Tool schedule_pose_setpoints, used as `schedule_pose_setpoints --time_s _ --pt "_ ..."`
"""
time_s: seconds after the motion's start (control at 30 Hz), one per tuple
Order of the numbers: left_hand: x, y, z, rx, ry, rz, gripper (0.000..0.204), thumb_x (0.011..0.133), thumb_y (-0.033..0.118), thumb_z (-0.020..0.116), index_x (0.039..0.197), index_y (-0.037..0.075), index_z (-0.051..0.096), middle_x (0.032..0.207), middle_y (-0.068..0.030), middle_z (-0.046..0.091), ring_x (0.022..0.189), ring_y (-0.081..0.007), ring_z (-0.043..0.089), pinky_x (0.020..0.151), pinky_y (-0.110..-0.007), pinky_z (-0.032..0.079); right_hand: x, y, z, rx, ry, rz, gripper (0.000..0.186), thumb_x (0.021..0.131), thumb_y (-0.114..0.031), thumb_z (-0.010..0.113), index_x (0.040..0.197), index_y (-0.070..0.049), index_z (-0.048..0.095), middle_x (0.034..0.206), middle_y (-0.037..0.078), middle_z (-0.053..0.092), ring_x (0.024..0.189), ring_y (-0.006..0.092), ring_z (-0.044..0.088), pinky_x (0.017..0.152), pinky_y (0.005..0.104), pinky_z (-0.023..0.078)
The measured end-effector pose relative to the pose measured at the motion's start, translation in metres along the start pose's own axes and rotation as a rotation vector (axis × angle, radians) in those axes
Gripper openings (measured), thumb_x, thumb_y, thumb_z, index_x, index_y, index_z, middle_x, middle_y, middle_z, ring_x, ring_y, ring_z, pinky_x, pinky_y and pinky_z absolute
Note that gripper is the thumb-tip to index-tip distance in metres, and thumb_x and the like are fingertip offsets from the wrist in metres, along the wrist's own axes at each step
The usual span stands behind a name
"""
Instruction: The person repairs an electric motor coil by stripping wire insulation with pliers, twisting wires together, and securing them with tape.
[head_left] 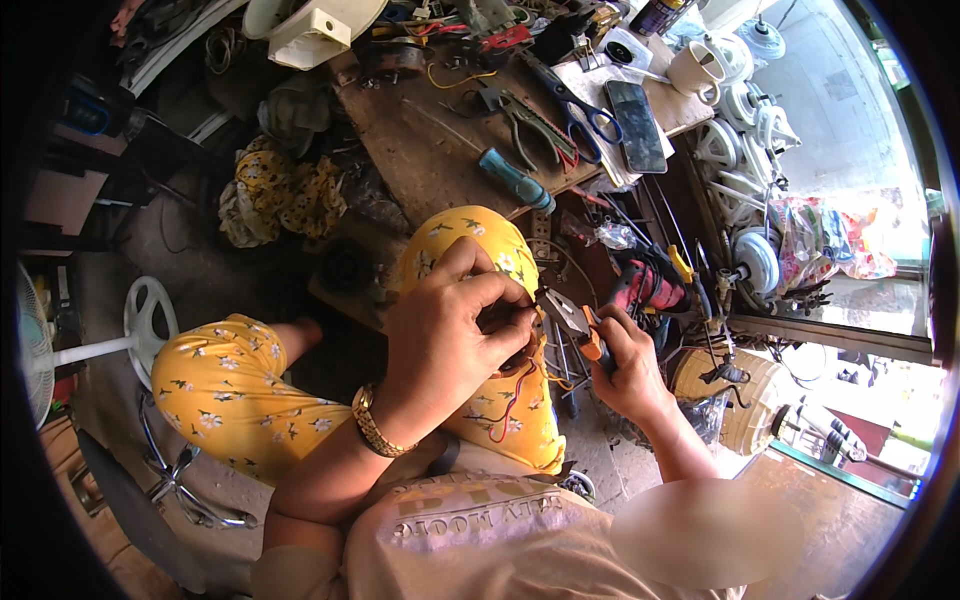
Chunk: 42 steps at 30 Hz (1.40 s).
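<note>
My right hand is closed round the orange handles of a pair of pliers. The plier jaws point left and reach the fingertips of my left hand, which wears a gold watch. Thumb and fingers of that hand are pinched together over my knee on a small dark part, mostly hidden by the fingers. Thin red, blue and orange wires hang beneath it across the yellow flowered cloth on my leg.
Ahead stands a wooden workbench bearing a blue-handled screwdriver, blue scissors, a phone and a mug. A red power tool lies right of the pliers. White fan parts line the right side; a pedestal fan lies left.
</note>
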<state>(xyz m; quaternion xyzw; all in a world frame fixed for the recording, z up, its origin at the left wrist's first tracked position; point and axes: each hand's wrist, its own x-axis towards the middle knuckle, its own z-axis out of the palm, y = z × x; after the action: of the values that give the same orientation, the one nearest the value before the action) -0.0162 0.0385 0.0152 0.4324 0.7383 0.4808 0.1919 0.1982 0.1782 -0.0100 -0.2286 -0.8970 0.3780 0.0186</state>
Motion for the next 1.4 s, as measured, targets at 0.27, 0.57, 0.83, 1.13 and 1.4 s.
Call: schedule_pose_setpoints --time_s 0.27,0.57,0.83,1.13,1.4 --pt "-0.002 -0.002 0.0 0.011 0.008 0.012 0.014 0.072 0.011 0.082 0.082 0.008 0.073 0.085 -0.0035 0.062 0.073 -0.0228 0.067 0.065 -0.034 0.054 -0.002 -0.011 -0.005 -0.202 0.074 -0.105 0.045 0.069 0.002 0.064 0.113 -0.003 0.059 0.116 0.018 0.056 0.102 0.0404 0.056 0.085 0.0482 0.049" --pt "0.0 0.0 0.002 0.021 -0.013 0.006 0.014 0.073 0.011 0.082 0.083 0.007 0.073 0.085 -0.0032 0.062 0.073 -0.0223 0.068 0.065 -0.033 0.054 -0.001 0.003 -0.001 -0.144 0.093 -0.151 0.043 0.063 0.009 0.061 0.105 0.001 0.057 0.108 0.02 0.056 0.094 0.0433 0.059 0.079 0.0464 0.051" --pt "-0.003 -0.003 -0.004 0.083 -0.016 0.024 0.02 0.074 0.02 0.084 0.087 0.008 0.074 0.092 -0.007 0.063 0.084 -0.0266 0.068 0.072 -0.037 0.054 0.006 0.005 0.007 -0.004 0.072 -0.154 0.043 0.066 0.006 0.064 0.107 0.0 0.059 0.109 0.02 0.057 0.096 0.0447 0.06 0.08 0.0484 0.053" --pt "0.058 -0.094 -0.166 -0.123 0.688 -0.012 0.016 0.095 0.01 0.064 0.109 0.003 0.069 0.095 -0.0013 0.065 0.086 -0.0079 0.057 0.079 -0.024 0.048 -0.01 0.001 0.021 0.064 0.167 -0.09 0.028 0.077 0.008 0.058 0.105 0.004 0.059 0.108 0.023 0.058 0.094 0.0427 0.06 0.081 0.0427 0.049" --pt "0.089 -0.26 -0.438 -0.227 1.217 -0.019 0.073 0.081 0.023 0.086 0.137 -0.004 0.047 0.11 -0.0037 0.06 0.103 -0.0143 0.056 0.097 -0.031 0.044 -0.039 0.041 0.046 0.399 0.338 0.039 0.056 0.083 0.011 0.05 0.139 0.002 0.045 0.112 0.012 0.062 0.094 0.018 0.059 0.088 0.0318 0.048"
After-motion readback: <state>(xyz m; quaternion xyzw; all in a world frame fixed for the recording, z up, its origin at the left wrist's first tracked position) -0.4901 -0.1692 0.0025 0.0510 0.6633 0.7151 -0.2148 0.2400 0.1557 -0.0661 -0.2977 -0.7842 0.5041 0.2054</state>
